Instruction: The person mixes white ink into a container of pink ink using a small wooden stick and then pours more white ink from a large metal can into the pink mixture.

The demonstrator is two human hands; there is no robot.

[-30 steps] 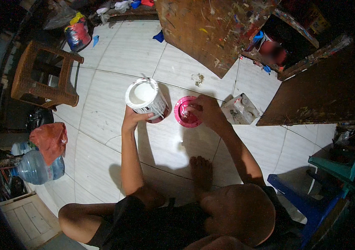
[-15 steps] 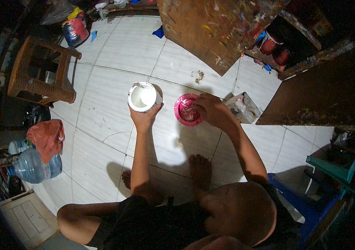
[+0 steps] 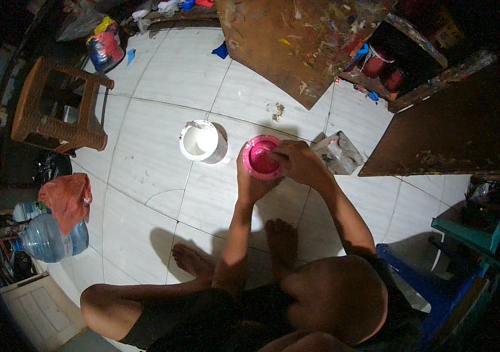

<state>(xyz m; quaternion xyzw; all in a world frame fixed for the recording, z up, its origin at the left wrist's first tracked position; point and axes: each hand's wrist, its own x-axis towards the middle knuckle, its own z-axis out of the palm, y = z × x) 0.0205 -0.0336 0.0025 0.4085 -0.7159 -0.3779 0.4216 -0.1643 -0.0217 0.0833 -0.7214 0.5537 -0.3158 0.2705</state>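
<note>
A round pink tub (image 3: 263, 157), its inside coated with glossy pink paint and its rim streaked white, is in front of me. My left hand (image 3: 252, 186) is wrapped round its near left side. From the right, my right hand (image 3: 304, 165) reaches over the rim with fingers pinched together inside the opening. Whatever they hold, if anything, is hidden. To the left, a white tub (image 3: 221, 150) of white paint stands on the floor, free of both hands. The end of a thin tool (image 3: 193, 124) rests at its far rim.
A paint-smeared metal can (image 3: 339, 154) stands right of my right hand. Brown boards (image 3: 285, 53) lie beyond. At left are a brown stool (image 3: 65, 108) and a water bottle (image 3: 53, 237) under a red cloth (image 3: 67, 198). A blue stool (image 3: 420, 281) is at right.
My left hand has let go of the white tub and moved right to grip the pink tub. My right hand stays at the pink tub's rim.
</note>
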